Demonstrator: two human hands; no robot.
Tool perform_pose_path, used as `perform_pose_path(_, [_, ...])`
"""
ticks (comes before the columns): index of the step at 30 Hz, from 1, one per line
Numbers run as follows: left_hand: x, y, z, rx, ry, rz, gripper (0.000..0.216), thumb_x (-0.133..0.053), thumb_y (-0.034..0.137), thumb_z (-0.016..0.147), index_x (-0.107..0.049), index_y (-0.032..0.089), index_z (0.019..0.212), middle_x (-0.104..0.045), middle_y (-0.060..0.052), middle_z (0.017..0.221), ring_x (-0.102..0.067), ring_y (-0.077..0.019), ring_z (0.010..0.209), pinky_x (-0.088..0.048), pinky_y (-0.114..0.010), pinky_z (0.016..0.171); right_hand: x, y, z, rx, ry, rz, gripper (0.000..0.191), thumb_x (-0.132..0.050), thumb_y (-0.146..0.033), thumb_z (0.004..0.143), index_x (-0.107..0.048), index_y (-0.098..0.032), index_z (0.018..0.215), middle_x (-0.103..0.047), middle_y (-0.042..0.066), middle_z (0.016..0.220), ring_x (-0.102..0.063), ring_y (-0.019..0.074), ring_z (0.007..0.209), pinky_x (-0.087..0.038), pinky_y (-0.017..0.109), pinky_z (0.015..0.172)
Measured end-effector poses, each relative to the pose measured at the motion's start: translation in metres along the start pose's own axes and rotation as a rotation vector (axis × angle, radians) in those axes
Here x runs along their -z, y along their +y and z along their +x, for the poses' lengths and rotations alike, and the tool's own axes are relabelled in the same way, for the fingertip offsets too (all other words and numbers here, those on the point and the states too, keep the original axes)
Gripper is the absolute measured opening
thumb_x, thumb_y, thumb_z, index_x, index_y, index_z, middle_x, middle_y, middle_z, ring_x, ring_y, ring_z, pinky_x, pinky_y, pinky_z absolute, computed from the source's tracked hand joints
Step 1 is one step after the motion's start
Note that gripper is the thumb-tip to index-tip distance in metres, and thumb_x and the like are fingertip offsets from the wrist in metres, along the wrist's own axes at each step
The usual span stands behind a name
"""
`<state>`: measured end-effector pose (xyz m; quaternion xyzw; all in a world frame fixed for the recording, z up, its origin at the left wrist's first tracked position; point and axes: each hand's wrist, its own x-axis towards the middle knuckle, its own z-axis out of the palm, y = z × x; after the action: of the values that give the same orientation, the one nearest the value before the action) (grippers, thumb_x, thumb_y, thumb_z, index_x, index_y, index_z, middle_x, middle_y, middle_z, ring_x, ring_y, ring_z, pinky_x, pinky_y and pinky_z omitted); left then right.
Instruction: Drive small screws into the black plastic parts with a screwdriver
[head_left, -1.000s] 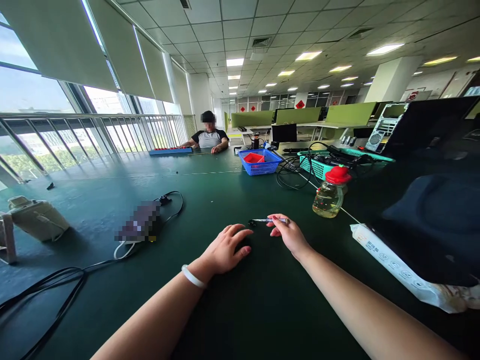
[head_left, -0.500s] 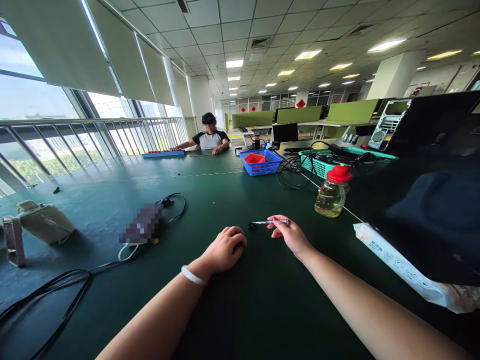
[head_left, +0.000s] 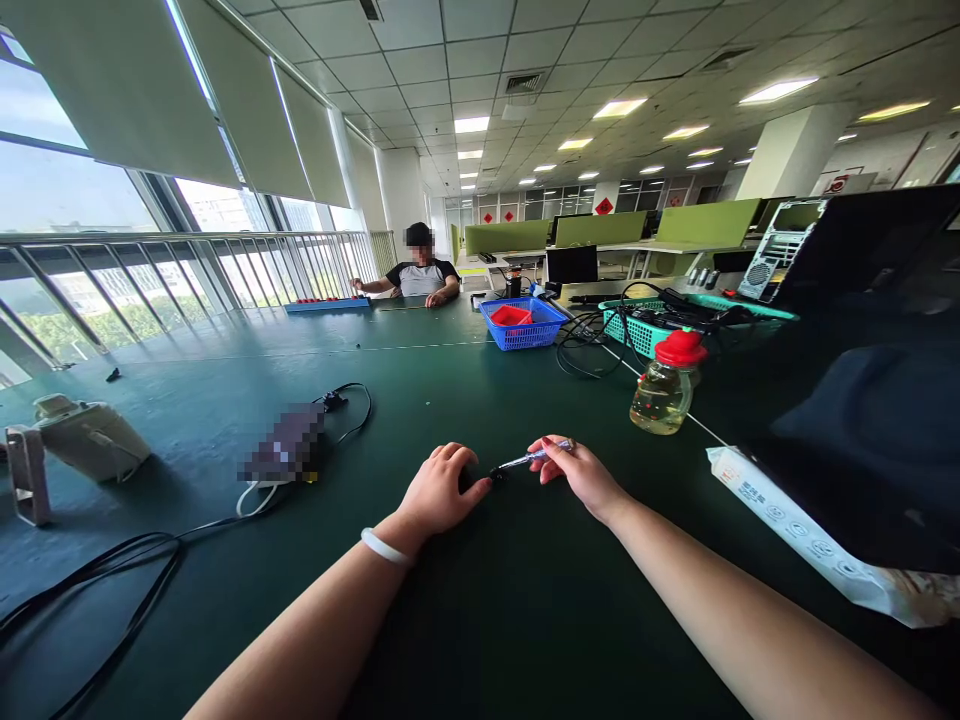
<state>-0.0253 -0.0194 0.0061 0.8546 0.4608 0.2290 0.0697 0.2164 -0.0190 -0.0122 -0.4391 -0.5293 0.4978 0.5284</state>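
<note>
My right hand [head_left: 577, 470] grips a slim screwdriver [head_left: 537, 456] with a clear handle, thumb and fingers closed around it. Its thin metal shaft slants down to the left, and the tip meets a small black part [head_left: 496, 475] on the dark green table [head_left: 570, 600]. From the left, my left hand [head_left: 442, 490], with a white bracelet [head_left: 385, 549] on the wrist, reaches the same part. Its thumb is against the part and its fingers are bent around the far side. The part is too small and dark to name, and its left side is hidden.
To the left are a beige jug-like container [head_left: 94, 438], a blurred box [head_left: 289, 445] and black cables [head_left: 150, 545]. On the right stand a red-lidded bottle [head_left: 664, 395], a white packet [head_left: 795, 525], a blue basket [head_left: 525, 335] and a green basket [head_left: 630, 330]. Another person [head_left: 421, 275] sits opposite.
The screwdriver has tilted, its tip now lower and at the black part. My left hand has shifted slightly left, its thumb now stretched toward the part. The person opposite has raised a hand.
</note>
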Motion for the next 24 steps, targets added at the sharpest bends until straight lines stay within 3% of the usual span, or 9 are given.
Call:
perform_pose_path(4, [-0.0006,0.0011,-0.0026,-0.047,-0.021,0.002,0.048,-0.062,0.045,0.086,-0.057,0.023,0.129,-0.062,-0.010,0.125,-0.057,-0.0265,0.114,-0.046,-0.044,0.102,-0.0017,-0.0024,-0.0028,-0.016,-0.057,0.038,0.056,-0.068,-0.072,0.070,-0.071,-0.017,0.082,-0.069,0.003,0.066,-0.060,0.0144,0.055,-0.050,0.031,0.061])
perform_pose_path(13, [0.0022,0.0059,-0.0041,-0.073,-0.070,0.028,0.057,-0.063,0.048,0.086,-0.053,0.026,0.137,-0.061,-0.010,0.130,-0.054,-0.0285,0.120,-0.045,-0.046,0.105,0.0035,-0.0030,0.0023,-0.060,0.163,0.181,0.055,-0.071,-0.072,0.066,-0.067,-0.018,0.073,-0.062,0.002,0.058,-0.056,0.0139,0.051,-0.047,0.029,0.052])
perform_pose_path(17, [0.0028,0.0060,-0.0039,-0.085,-0.083,0.025,0.055,-0.062,0.048,0.086,-0.055,0.026,0.136,-0.061,-0.010,0.129,-0.053,-0.0288,0.121,-0.044,-0.047,0.105,0.0033,-0.0037,0.0024,-0.079,0.150,0.203,0.057,-0.074,-0.073,0.062,-0.068,-0.017,0.072,-0.062,0.002,0.058,-0.055,0.0133,0.051,-0.047,0.028,0.052])
perform_pose_path(24, [0.0028,0.0085,-0.0028,-0.151,-0.127,0.014,0.030,-0.066,0.044,0.084,-0.068,0.026,0.108,-0.064,-0.007,0.123,-0.052,-0.0283,0.121,-0.044,-0.046,0.104,0.0036,-0.0057,0.0025,-0.071,0.179,0.225,0.054,-0.074,-0.071,0.063,-0.066,-0.018,0.069,-0.060,0.002,0.056,-0.054,0.0141,0.051,-0.047,0.028,0.050])
